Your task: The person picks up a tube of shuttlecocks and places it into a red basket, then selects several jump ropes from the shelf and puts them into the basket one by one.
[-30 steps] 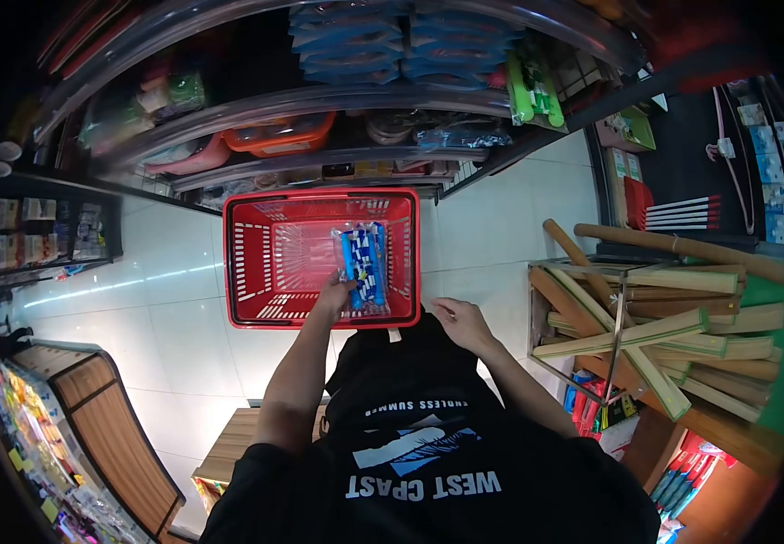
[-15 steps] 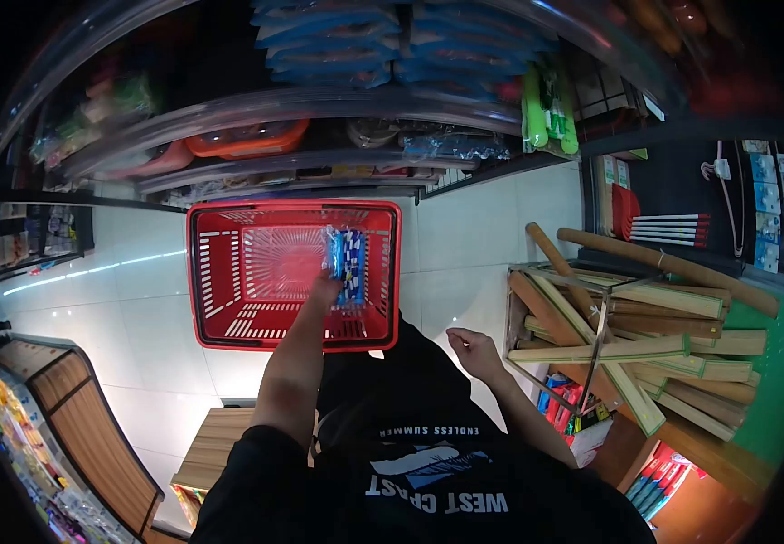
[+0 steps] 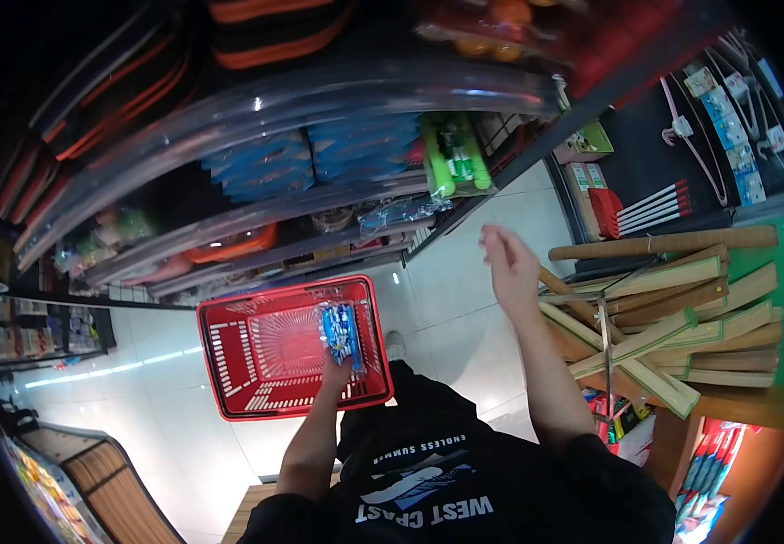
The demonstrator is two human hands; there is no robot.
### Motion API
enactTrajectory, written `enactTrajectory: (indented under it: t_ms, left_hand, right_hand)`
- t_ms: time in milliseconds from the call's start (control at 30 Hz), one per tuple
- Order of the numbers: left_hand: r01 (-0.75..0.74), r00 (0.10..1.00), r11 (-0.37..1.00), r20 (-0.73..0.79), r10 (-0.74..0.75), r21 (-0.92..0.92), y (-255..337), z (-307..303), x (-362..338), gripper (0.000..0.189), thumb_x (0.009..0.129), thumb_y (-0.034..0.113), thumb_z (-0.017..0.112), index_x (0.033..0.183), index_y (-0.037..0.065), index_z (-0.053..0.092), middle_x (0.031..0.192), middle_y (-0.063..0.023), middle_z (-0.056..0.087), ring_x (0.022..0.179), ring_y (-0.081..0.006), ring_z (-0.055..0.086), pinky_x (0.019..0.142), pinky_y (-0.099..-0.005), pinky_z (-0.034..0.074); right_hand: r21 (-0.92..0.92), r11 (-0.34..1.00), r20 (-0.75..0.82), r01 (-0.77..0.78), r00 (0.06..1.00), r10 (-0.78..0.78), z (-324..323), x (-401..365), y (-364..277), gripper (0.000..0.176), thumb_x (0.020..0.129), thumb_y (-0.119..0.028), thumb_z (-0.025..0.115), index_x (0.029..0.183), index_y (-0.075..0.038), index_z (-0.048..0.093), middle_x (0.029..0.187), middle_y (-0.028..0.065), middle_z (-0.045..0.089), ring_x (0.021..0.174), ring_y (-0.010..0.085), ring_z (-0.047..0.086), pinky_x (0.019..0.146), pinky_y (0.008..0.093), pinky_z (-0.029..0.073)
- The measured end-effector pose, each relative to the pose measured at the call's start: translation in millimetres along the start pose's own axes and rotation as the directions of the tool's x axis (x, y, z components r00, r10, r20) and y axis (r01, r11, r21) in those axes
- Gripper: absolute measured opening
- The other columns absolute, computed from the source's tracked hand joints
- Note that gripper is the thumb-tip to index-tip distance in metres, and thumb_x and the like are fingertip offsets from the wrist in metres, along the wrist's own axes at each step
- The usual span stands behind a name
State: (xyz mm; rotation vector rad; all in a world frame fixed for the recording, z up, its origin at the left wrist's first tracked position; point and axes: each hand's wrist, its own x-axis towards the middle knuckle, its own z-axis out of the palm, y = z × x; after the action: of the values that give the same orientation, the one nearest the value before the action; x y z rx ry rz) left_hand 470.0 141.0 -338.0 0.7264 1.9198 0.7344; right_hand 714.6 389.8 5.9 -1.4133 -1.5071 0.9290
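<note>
Blue-wrapped, the packet [image 3: 339,331] is inside the red basket [image 3: 294,410], near its right wall, gripped by the left hand [image 3: 336,374]. It is best laid flat before the fingers loosen. The right hand [image 3: 508,261] is open and empty beside the shelves [image 3: 319,218].

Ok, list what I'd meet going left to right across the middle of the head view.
Dark shelf of small boxes → red basket → blue pack in the left hand, inside the basket's right half → raised right hand → stack of tan rolled mats.
</note>
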Motion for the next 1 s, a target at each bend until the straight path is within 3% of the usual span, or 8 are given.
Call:
enactTrajectory:
  t_ms: [133,200,300,467,600,733,833,1000]
  left_hand:
    - [0.047,0.989,0.968,0.146,-0.011,-0.245,47.4,-29.9,-41.2,0.062,0.086,0.016,0.064,0.138,0.000,0.033,0.120,-0.0205,0.057,0.105,-0.0238,0.059,0.085,-0.0348,0.049]
    - [0.021,0.996,0.998,0.090,-0.015,-0.057,55.8,-41.9,-55.2,0.062,0.086,0.017,0.064,0.138,0.000,0.035,0.118,-0.0198,0.057,0.104,-0.0242,0.059,0.085,-0.0336,0.049]
    - [0.076,0.988,0.994,0.137,-0.065,-0.079,60.5,-59.2,-65.5,0.063,0.087,0.020,0.065,0.139,0.001,0.035,0.127,-0.0216,0.051,0.103,-0.0265,0.059,0.083,-0.0349,0.050]
    - [0.101,0.989,0.992,0.116,-0.092,-0.076,83.8,-71.6,-87.8,0.063,0.088,0.021,0.064,0.139,0.000,0.034,0.128,-0.0230,0.049,0.102,-0.0264,0.058,0.080,-0.0338,0.051]
    - [0.074,0.993,0.987,0.098,-0.060,-0.145,103.0,-61.9,-103.3,0.063,0.090,0.020,0.063,0.140,-0.001,0.032,0.128,-0.0222,0.049,0.105,-0.0246,0.056,0.082,-0.0328,0.049]
    - [0.070,0.994,0.980,0.099,-0.052,-0.186,131.6,-49.4,-120.6,0.062,0.090,0.017,0.061,0.141,-0.001,0.030,0.127,-0.0194,0.051,0.103,-0.0222,0.056,0.081,-0.0311,0.049]
    - [0.004,0.991,0.974,0.132,0.026,-0.227,138.6,-46.4,-122.6,0.059,0.091,0.015,0.059,0.141,0.002,0.031,0.128,-0.0198,0.049,0.101,-0.0209,0.056,0.079,-0.0298,0.049]
    - [-0.088,0.983,0.956,0.134,0.129,-0.279,168.0,-57.6,-119.5,0.054,0.094,0.019,0.056,0.140,0.004,0.034,0.125,-0.0170,0.052,0.098,-0.0187,0.057,0.071,-0.0270,0.049]
  right_hand:
    - [-0.205,0.948,-0.112,0.245,0.956,-0.272,3.3,51.6,-26.3,0.037,0.091,-0.025,0.061,0.116,0.002,0.060,0.094,0.0155,0.068,0.087,0.0273,0.066,0.077,0.0333,0.052]
    - [-0.370,0.872,-0.131,0.319,0.912,-0.389,3.1,66.8,-32.5,0.044,0.089,-0.031,0.061,0.118,0.002,0.059,0.096,0.0202,0.067,0.090,0.0341,0.066,0.080,0.0378,0.052]
    - [-0.430,0.903,-0.077,0.004,0.996,-0.041,7.3,77.9,-47.1,0.058,0.085,-0.042,0.060,0.122,0.003,0.056,0.102,0.0279,0.064,0.099,0.0431,0.061,0.087,0.0450,0.049]
    - [-0.418,0.905,0.021,-0.083,0.995,0.101,17.4,91.0,-38.1,0.066,0.085,-0.045,0.060,0.126,0.006,0.052,0.105,0.0288,0.064,0.101,0.0419,0.062,0.088,0.0452,0.048]
    - [-0.183,0.978,0.182,-0.100,0.974,0.134,24.9,104.7,-12.4,0.054,0.081,-0.043,0.065,0.108,0.004,0.064,0.103,0.0253,0.066,0.101,0.0393,0.063,0.088,0.0432,0.049]
    - [0.059,0.987,0.294,-0.151,0.947,0.127,30.4,110.3,1.0,0.038,0.085,-0.032,0.067,0.097,0.004,0.066,0.073,0.0052,0.064,0.064,0.0136,0.058,0.063,0.0285,0.047]
    - [0.328,0.908,0.264,-0.259,0.948,0.176,23.6,94.9,-10.1,0.034,0.086,-0.030,0.067,0.093,0.003,0.066,0.074,0.0019,0.060,0.063,0.0100,0.051,0.059,0.0262,0.044]
    - [0.358,0.911,0.242,-0.206,0.963,0.122,-1.7,32.0,-12.5,0.030,0.085,-0.027,0.065,0.088,0.003,0.063,0.069,0.0022,0.058,0.061,0.0082,0.050,0.055,0.0268,0.039]
